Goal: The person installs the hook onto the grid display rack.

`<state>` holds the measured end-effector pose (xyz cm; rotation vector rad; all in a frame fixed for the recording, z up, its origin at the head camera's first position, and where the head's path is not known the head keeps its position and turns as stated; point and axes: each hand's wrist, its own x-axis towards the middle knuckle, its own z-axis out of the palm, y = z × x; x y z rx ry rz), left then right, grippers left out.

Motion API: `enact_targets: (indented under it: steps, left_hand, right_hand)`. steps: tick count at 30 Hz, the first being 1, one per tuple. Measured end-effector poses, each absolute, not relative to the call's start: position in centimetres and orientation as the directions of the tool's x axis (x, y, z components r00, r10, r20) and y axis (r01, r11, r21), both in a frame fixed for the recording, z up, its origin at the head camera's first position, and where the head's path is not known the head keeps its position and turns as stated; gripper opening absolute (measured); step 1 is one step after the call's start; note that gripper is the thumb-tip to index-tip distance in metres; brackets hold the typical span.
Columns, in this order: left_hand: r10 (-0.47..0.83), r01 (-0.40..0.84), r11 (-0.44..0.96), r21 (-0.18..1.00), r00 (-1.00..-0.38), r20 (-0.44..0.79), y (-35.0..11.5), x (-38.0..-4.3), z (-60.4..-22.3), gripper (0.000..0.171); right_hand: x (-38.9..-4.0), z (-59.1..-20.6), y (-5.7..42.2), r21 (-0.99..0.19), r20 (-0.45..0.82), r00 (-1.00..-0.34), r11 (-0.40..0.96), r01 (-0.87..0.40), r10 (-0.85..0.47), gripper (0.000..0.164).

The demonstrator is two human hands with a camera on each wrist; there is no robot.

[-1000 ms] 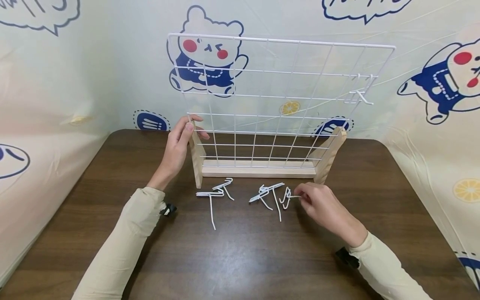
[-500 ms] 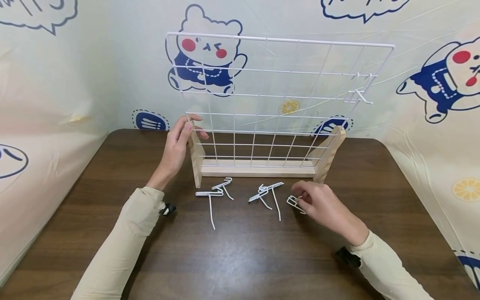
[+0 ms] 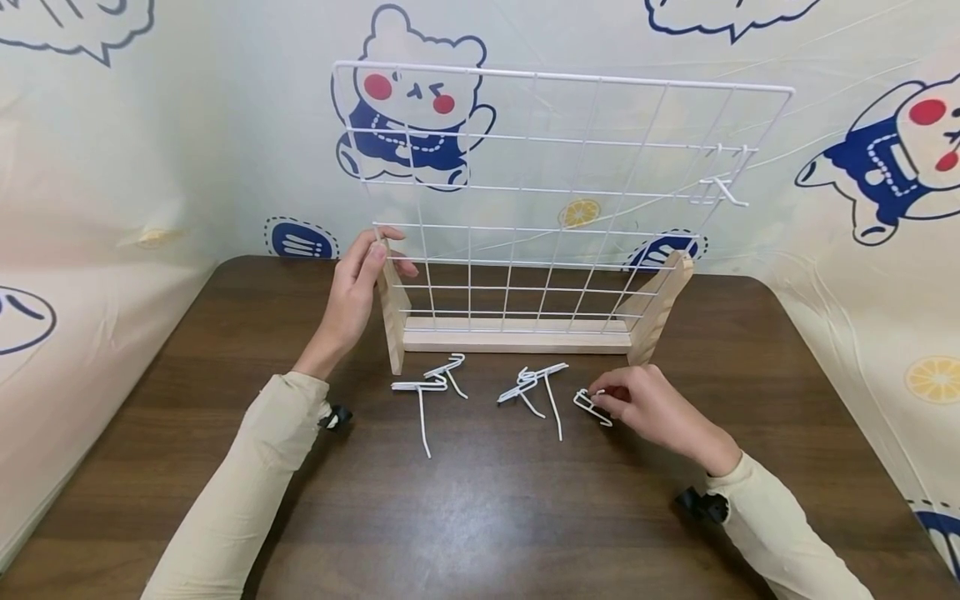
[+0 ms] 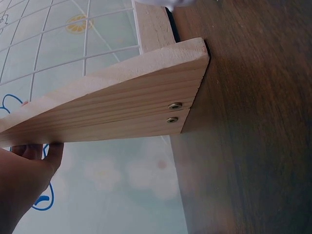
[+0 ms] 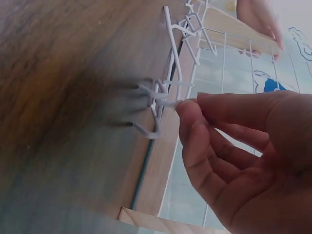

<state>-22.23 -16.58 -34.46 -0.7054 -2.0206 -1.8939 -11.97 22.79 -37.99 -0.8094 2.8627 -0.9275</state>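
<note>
A white wire grid rack (image 3: 562, 76) stands upright in a wooden stand. My left hand (image 3: 352, 287) grips the top of its left wooden side piece (image 3: 393, 329), thumb in front and fingers reaching round it. In the left wrist view, that side piece (image 4: 131, 105) shows two metal screws. At the stand's right front, my right hand (image 3: 652, 408) pinches a white wire hook (image 3: 592, 408) between thumb and fingertips. The right wrist view shows this hook (image 5: 156, 105) close over the table, its bent ends pointing at the wood.
Two white hooks (image 3: 420, 387) lie before the stand's left end, and an overlapping pair of hooks (image 3: 528, 382) lies near its middle. Another hook (image 3: 729, 192) hangs on the grid's upper right. A patterned cloth (image 3: 247, 150) backs the brown table (image 3: 465, 517).
My right hand has turned the hook, so its prong no longer points sideways into the fingers, and has changed its fingertip hold. The left hand stays on the side piece.
</note>
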Motion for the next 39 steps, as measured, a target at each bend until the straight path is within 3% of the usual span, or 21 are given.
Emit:
enact_targets:
  steps: [16,39]
  left_hand:
    - [0.151,0.524,0.035,0.851,-0.844,0.514,-16.3,-21.2,-33.3,0.027]
    - [0.146,0.546,-0.011,0.838,-0.828,0.542,-16.5,-22.6,-34.7,0.034]
  right_hand:
    - [-12.1,-37.0,23.0,-0.52,0.289,-0.851,0.675,-0.524,-0.438,0.004]
    - [-11.4,-36.3,22.6,-0.671,0.271,-0.904,0.609,-0.424,-0.33,0.01]
